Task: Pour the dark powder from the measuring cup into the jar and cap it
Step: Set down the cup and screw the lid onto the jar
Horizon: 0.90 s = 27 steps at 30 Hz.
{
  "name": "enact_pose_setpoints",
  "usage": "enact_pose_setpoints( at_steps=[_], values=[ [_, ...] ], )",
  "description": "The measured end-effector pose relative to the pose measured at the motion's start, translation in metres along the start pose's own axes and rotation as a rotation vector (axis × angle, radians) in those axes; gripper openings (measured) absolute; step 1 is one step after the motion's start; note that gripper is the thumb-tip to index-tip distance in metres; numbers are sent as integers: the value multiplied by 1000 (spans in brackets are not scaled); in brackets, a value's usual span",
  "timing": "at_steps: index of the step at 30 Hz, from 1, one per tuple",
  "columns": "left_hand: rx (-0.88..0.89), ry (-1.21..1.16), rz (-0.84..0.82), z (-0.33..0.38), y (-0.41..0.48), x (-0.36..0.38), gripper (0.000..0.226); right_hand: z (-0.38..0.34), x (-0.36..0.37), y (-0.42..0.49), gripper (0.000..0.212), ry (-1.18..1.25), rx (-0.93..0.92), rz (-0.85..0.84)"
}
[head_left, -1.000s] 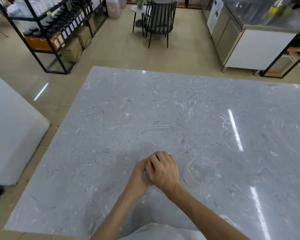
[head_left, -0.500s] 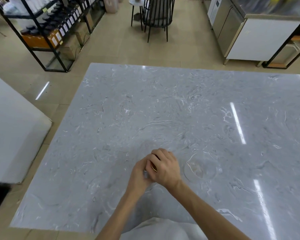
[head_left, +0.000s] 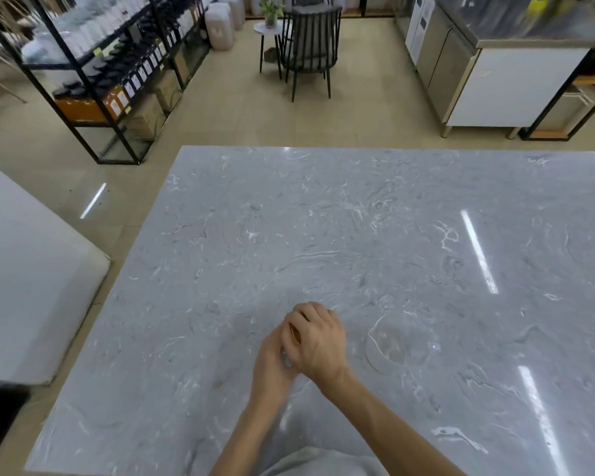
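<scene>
My two hands are clasped together near the front middle of the grey marble table (head_left: 358, 235). My left hand (head_left: 272, 367) wraps around the side of a small jar (head_left: 285, 361), of which only a sliver shows between my fingers. On top of the jar sits my right hand (head_left: 318, 341), closed over its cap (head_left: 294, 333); a thin brown-orange edge of the cap shows. Just right of my hands a clear measuring cup (head_left: 397, 345) stands on the table, and no dark powder is visible in it.
Beyond the table's far edge are a black shelf rack (head_left: 117, 73) with bottles at left, a dark chair (head_left: 308, 46) with a small side table, and a steel counter (head_left: 495, 70) at right. A white surface (head_left: 31, 276) lies left of the table.
Both hands stay clasped on the jar in the same spot. My right fingers have shifted slightly over the cap. The view has tilted, showing more of the room beyond the table.
</scene>
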State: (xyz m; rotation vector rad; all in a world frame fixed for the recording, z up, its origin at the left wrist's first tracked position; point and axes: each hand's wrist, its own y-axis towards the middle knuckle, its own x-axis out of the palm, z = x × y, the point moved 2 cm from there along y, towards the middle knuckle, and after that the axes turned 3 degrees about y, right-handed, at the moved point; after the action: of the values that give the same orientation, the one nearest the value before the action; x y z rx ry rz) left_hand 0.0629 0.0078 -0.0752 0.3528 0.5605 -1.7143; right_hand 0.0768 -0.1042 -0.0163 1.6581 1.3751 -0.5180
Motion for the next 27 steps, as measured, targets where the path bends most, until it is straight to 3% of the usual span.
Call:
enact_pose_setpoints(
  at_steps=[3,6,9,12,14,17,20,23,27],
  values=[
    [-88,61,271,19,-20,15,43,3,-6,13,13,143,-19,-139],
    [-189,85,255,35,-32,22,82,10,-20,27,17,280,-123,-329],
    [-235,-12,116,38,-39,16,116,23,-49,27,20,499,20,-189],
    [-144,-42,21,40,-49,5,127,48,-93,3,22,487,150,16],
    [-27,99,-11,40,-51,-7,126,69,-119,-17,32,289,151,-25],
    [233,491,-203,39,-35,-25,121,100,-136,-44,78,-93,218,-378],
    [457,781,-419,45,-10,-34,112,120,-136,-56,95,-180,305,-609],
    [491,739,-465,53,6,-30,92,128,-133,-52,96,-93,359,-612],
    [406,678,-319,55,27,-21,86,136,-124,-27,91,-59,379,-530]
  ],
)
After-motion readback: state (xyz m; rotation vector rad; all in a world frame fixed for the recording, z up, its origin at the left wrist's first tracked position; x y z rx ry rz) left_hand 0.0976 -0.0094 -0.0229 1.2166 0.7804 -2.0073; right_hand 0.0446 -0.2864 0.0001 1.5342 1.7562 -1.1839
